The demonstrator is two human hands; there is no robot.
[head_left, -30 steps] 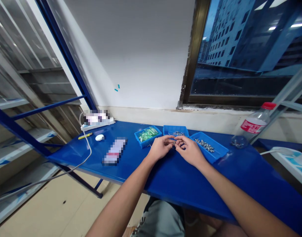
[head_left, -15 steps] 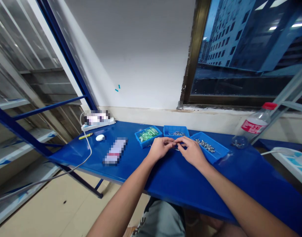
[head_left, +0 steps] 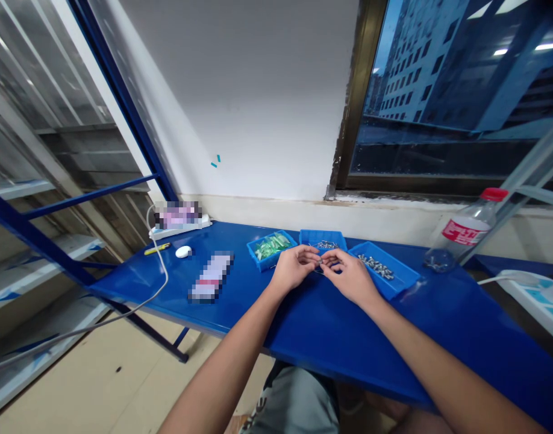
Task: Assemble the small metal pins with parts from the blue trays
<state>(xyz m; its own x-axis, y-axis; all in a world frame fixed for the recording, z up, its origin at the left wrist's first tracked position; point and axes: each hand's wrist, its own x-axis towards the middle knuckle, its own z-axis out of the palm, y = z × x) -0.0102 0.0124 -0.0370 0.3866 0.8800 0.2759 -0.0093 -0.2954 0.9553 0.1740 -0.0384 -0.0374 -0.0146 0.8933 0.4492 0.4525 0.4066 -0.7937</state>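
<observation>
My left hand point(head_left: 295, 266) and my right hand point(head_left: 346, 271) meet fingertip to fingertip above the blue table point(head_left: 312, 331). Both are closed in a pinch around a small shiny metal piece point(head_left: 320, 261), mostly covered by the fingers and too small to name. Just behind them stands a blue bin point(head_left: 306, 237) with thin metal parts in it. To the left, another blue bin point(head_left: 261, 263) holds small green packets point(head_left: 271, 244). A third bin point(head_left: 405, 278), tilted beside my right hand, contains several silver metal fittings point(head_left: 376, 266).
A blurred-out flat rectangle point(head_left: 212, 277) lies left on the table, near a white rounded object point(head_left: 183, 252), a yellow pen-like tool point(head_left: 156, 249) and a cable point(head_left: 165, 277). A red-capped plastic bottle point(head_left: 464, 232) stands at right, before a white power strip point(head_left: 536, 295).
The fingers of both hands have shifted slightly around the small metal piece, and a bit more of it shows between the fingertips. The bins stay where they were.
</observation>
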